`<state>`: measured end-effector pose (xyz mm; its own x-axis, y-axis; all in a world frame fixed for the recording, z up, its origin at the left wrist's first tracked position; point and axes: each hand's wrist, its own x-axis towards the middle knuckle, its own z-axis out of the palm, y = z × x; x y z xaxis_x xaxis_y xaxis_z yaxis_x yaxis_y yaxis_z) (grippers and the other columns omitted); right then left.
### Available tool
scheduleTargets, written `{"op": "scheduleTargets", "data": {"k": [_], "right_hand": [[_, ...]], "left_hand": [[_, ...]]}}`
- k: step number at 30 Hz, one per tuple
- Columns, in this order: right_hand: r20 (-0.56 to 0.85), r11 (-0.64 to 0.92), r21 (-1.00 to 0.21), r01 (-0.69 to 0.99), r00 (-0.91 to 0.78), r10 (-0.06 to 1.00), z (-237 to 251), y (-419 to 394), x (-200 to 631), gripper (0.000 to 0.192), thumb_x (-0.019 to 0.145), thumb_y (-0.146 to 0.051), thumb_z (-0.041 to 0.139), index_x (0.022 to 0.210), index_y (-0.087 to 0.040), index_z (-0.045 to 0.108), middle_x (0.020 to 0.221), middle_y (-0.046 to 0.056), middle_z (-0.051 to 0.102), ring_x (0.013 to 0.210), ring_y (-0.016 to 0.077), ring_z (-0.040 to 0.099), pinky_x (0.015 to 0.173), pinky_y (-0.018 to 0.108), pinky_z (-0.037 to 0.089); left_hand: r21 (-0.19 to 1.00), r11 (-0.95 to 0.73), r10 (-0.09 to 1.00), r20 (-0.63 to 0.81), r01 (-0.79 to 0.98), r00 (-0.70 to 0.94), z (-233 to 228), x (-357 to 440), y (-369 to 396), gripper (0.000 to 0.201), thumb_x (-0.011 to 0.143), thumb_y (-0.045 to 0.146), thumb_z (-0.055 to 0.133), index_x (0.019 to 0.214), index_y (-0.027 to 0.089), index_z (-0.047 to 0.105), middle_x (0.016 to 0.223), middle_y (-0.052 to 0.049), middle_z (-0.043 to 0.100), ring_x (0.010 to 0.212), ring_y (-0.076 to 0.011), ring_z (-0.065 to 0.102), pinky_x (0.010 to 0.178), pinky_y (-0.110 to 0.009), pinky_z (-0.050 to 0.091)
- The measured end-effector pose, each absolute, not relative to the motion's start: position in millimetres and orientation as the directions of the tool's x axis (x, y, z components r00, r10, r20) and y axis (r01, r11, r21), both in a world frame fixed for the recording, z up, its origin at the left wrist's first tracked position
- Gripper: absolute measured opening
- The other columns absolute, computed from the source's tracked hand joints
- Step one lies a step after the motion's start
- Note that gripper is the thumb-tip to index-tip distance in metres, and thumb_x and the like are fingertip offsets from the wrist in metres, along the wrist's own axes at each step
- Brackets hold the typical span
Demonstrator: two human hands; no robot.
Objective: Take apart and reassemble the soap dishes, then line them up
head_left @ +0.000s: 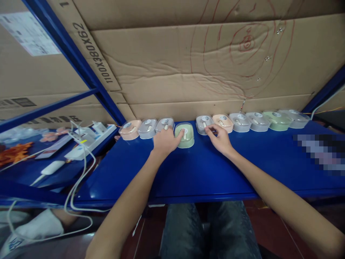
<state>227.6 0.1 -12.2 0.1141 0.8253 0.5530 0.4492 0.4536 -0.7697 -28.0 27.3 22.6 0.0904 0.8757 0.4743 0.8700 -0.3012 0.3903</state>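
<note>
Plainly the work in hand is lining small plastic cases along the back of a blue shelf [205, 172], against a cardboard wall [205, 72]. The left hand [165, 142] lies over a green case [184, 135], fingers curled loosely on its left side and top, touching it rather than lifting it; this case sits a little forward of the row, in the gap between a grey case [164, 125] on its left and another grey case [204, 124] on its right. The right hand [220, 138] has its fingertips pinched at the front edge of a peach case [223, 122], just beside that second grey one; whether it truly grips it or only touches cannot be told. To do the step well, it seems best for the person to slide the green case straight back with a flat, light push, keeping it square to its neighbours so it does not knock them out of line, while the right hand steadies the cases on that side. More cases, grey and green, run on to the right, well apart from both hands. To the far left a power strip [88, 140] with white cables [81, 172] lies clear of the work.
</note>
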Motion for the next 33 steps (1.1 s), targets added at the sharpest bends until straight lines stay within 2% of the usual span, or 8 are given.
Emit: {"op": "scheduleTargets", "data": {"k": [2, 4, 7, 11, 16, 21, 28, 33], "right_hand": [[0.558, 0.457, -0.767, 0.451, 0.115, 0.822, -11, -1, 228, 0.035, 0.100, -0.055, 0.063, 0.094, -0.023, 0.076, 0.098, 0.009, 0.081, 0.094, 0.0290, 0.074, 0.086, 0.045, 0.059], [0.561, 0.457, -0.765, 0.453, 0.120, 0.819, -11, -1, 228, 0.036, 0.100, -0.056, 0.062, 0.094, -0.023, 0.076, 0.097, 0.009, 0.081, 0.093, 0.0288, 0.074, 0.085, 0.045, 0.059], [0.566, 0.459, -0.761, 0.459, 0.125, 0.815, -11, -1, 228, 0.040, 0.100, -0.059, 0.061, 0.093, -0.023, 0.075, 0.096, 0.009, 0.081, 0.092, 0.0285, 0.074, 0.084, 0.044, 0.059], [0.575, 0.463, -0.753, 0.468, 0.126, 0.808, -11, -1, 227, 0.041, 0.101, -0.061, 0.061, 0.092, -0.023, 0.075, 0.096, 0.009, 0.080, 0.092, 0.0282, 0.073, 0.083, 0.043, 0.059], [0.580, 0.462, -0.746, 0.480, 0.126, 0.805, -11, -1, 227, 0.040, 0.101, -0.059, 0.061, 0.090, -0.023, 0.075, 0.096, 0.009, 0.080, 0.091, 0.0283, 0.073, 0.083, 0.044, 0.059], [0.582, 0.455, -0.736, 0.500, 0.124, 0.804, -11, -1, 227, 0.038, 0.101, -0.057, 0.061, 0.090, -0.024, 0.076, 0.091, 0.008, 0.080, 0.088, 0.0275, 0.072, 0.081, 0.043, 0.059], [0.589, 0.459, -0.710, 0.535, 0.094, 0.802, -14, 1, 228, 0.040, 0.101, -0.057, 0.060, 0.090, -0.022, 0.075, 0.095, 0.010, 0.079, 0.085, 0.0262, 0.072, 0.080, 0.043, 0.058], [0.594, 0.471, -0.672, 0.572, 0.036, 0.804, -18, 2, 228, 0.039, 0.104, -0.055, 0.058, 0.092, -0.023, 0.075, 0.096, 0.009, 0.079, 0.086, 0.0258, 0.071, 0.081, 0.042, 0.059]], "left_hand": [[0.310, -0.366, 0.816, 0.559, 0.877, 0.143, 32, -25, 20, 0.043, 0.095, 0.064, 0.065, 0.090, 0.021, 0.063, 0.085, -0.014, 0.067, 0.102, -0.0425, 0.068, 0.092, -0.052, 0.053], [0.181, -0.502, 0.731, 0.612, 0.846, 0.303, 39, -23, 15, 0.029, 0.096, 0.050, 0.066, 0.098, 0.021, 0.066, 0.098, -0.015, 0.068, 0.108, -0.0399, 0.065, 0.097, -0.051, 0.052], [0.027, -0.672, 0.629, 0.548, 0.740, 0.552, 40, -18, 12, 0.016, 0.095, 0.035, 0.064, 0.100, 0.019, 0.067, 0.103, -0.014, 0.066, 0.107, -0.0360, 0.062, 0.098, -0.049, 0.051], [-0.033, -0.709, 0.609, 0.475, 0.705, 0.635, 30, -12, 11, 0.023, 0.096, 0.034, 0.063, 0.110, 0.016, 0.067, 0.113, -0.017, 0.066, 0.109, -0.0367, 0.061, 0.100, -0.052, 0.052], [-0.022, -0.721, 0.603, 0.474, 0.693, 0.642, 15, -8, 15, 0.045, 0.099, 0.034, 0.060, 0.137, 0.010, 0.061, 0.138, -0.024, 0.063, 0.131, -0.0411, 0.059, 0.113, -0.055, 0.050], [0.040, -0.730, 0.614, 0.477, 0.682, 0.629, -1, -3, 24, 0.061, 0.102, 0.033, 0.058, 0.157, 0.010, 0.048, 0.160, -0.027, 0.054, 0.153, -0.0441, 0.048, 0.127, -0.060, 0.039], [0.055, -0.714, 0.639, 0.458, 0.698, 0.618, -15, -1, 32, 0.073, 0.106, 0.040, 0.053, 0.166, 0.003, 0.036, 0.174, -0.030, 0.038, 0.167, -0.0421, 0.031, 0.136, -0.059, 0.027], [0.098, -0.725, 0.643, 0.452, 0.682, 0.618, -17, -5, 38, 0.075, 0.109, 0.046, 0.049, 0.170, 0.005, 0.031, 0.178, -0.027, 0.032, 0.171, -0.0391, 0.021, 0.137, -0.059, 0.024]]}}
